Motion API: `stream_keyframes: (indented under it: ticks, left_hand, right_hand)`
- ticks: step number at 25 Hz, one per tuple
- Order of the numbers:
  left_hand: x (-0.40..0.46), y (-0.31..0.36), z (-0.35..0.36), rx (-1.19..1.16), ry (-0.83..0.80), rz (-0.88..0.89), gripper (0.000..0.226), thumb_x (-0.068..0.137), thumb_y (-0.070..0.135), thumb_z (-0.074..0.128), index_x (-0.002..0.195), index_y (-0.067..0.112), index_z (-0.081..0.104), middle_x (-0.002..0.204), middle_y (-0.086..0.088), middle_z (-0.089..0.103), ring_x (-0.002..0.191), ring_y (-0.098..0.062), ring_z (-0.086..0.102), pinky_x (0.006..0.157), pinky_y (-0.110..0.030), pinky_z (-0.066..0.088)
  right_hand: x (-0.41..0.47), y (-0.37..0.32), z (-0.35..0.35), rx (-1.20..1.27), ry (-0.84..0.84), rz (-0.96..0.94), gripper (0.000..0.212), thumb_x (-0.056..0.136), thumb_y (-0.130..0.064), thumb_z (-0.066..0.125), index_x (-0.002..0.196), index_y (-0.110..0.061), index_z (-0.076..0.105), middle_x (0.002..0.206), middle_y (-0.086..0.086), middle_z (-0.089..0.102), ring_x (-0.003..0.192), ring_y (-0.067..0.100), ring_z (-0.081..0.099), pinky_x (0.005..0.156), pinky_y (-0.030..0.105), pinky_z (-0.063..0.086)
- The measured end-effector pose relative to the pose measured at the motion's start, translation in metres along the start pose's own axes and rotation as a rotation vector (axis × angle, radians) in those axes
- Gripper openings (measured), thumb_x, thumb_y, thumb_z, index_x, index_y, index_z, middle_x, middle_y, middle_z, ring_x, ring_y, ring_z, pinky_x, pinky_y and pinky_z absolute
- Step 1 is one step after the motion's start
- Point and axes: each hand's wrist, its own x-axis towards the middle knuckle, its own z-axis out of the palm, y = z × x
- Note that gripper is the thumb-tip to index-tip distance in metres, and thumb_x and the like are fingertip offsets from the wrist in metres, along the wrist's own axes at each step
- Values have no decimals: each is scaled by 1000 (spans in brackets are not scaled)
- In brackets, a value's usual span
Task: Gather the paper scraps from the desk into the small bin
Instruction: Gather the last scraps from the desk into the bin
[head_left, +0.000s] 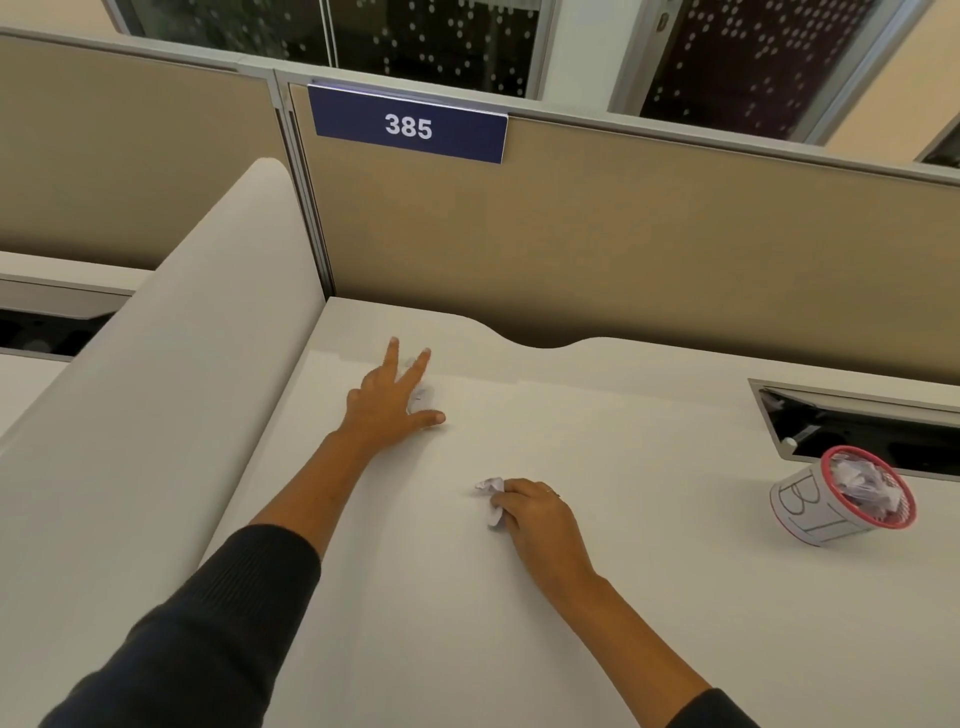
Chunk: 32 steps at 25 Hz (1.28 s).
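Observation:
My left hand (387, 402) reaches to the far left of the white desk (623, 597), fingers spread over a crumpled white paper scrap (422, 393) that shows between thumb and fingers; a second bit of paper (410, 360) peeks between two fingertips. My right hand (537, 517) rests mid-desk with its fingers curled around crumpled paper scraps (492, 496) that stick out on its left side. The small bin (826, 506), white with a red mesh rim and hand-drawn letters, stands at the right, holding several paper scraps.
A white curved divider (171, 395) borders the desk on the left. A tan partition (649, 249) with a blue "385" sign (409, 126) closes the back. An open cable slot (857, 426) lies just behind the bin.

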Motion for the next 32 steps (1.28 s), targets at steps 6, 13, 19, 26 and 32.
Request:
stream_keyframes:
  ticks: [6,13,19,26,32]
  left_hand:
    - [-27,-1,26,-200,303,130,25,93,10,52,110,10,69,129,-15,59,117,-35,53,94,-38,43]
    - [-114,24,39,-376,478,150,22,78,-8,64,91,6,75,99,-11,73,92,-27,69,84,-30,51]
    - [-187,81,64,-746,347,56,32,77,-14,60,86,13,75,98,4,72,92,-10,68,86,-28,52]
    - [-228,147,88,-992,132,-43,41,90,3,56,116,35,60,73,3,63,85,-11,67,78,-34,57]
    - [-242,193,108,-948,303,-151,33,92,2,52,113,24,63,98,4,69,90,-15,66,78,-6,45]
  right_hand:
    - [-12,8,1,16,65,32,17,81,1,60,83,-12,71,117,-9,67,103,16,60,83,8,34]
    - [-48,8,-10,69,48,87,20,86,0,55,80,-11,71,115,-10,68,105,9,58,84,-2,28]
    - [-105,23,-50,319,27,292,26,84,7,56,75,-9,75,100,-6,72,99,-1,62,78,-3,40]
    - [-152,67,-133,500,81,536,14,79,-9,70,86,-20,77,76,-7,72,78,5,66,68,7,47]
    - [-141,122,-235,281,277,466,19,86,-9,63,102,-11,73,96,6,73,86,18,63,70,18,44]
